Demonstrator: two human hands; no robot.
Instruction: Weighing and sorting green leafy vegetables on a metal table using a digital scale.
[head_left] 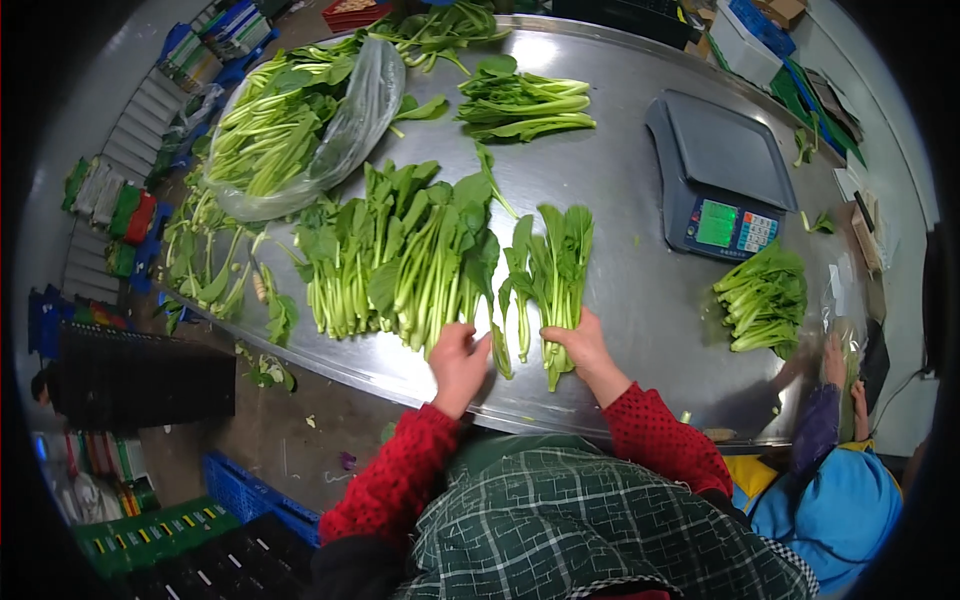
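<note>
My right hand (585,350) is closed around the stem ends of a small bunch of leafy greens (568,265), lying leaf-end away from me on the metal table (625,290). Beside the stem ends of a wide row of leafy greens (425,265) is my left hand (461,368), fingers curled; whatever they grip is hidden. Between the hands lie loose stalks (520,280), some with the leaves overlapping the bunch.
A clear plastic bag (350,150) full of greens stands at the far left. One bundle (525,105) lies at the back, another (765,300) at right by a digital scale (725,160). A co-worker's hands (845,375) handle clear plastic at the right edge. Crates (235,490) sit lower left.
</note>
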